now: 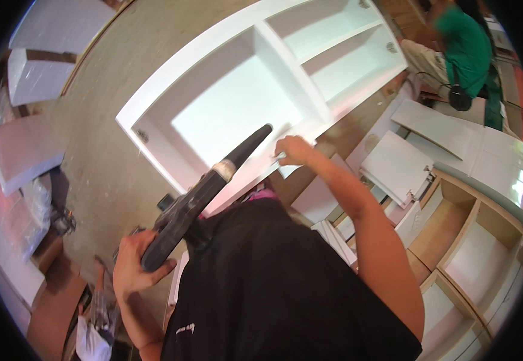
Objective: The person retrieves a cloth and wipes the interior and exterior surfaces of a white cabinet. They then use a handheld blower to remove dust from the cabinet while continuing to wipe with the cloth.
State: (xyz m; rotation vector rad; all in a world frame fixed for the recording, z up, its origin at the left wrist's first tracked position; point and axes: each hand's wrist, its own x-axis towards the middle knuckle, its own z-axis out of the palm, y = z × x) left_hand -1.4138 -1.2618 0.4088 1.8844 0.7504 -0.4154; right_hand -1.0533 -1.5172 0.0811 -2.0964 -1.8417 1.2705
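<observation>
Two hands busy: left hand [134,260] wraps grip of black gun [204,195], nozzle at cabinet [237,102] front edge. Right hand [292,150] presses there, fingers curled. Best keep nozzle steady along edge, fingers beside tip.

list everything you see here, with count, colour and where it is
cabinet carcass: one, white, open compartments, lying on the floor at centre top
caulking gun: one, dark, long nozzle pointing at the carcass edge
loose panels: several, white, right of centre
shelf unit: one, wood-edged with white insides, lower right
wrapped boards: several, white, stacked along the left
floor: brown, bare between the pieces
other person: one, green top, crouched top right
left hand: gripping the gun's handle
right hand: fingers on the carcass's front edge
</observation>
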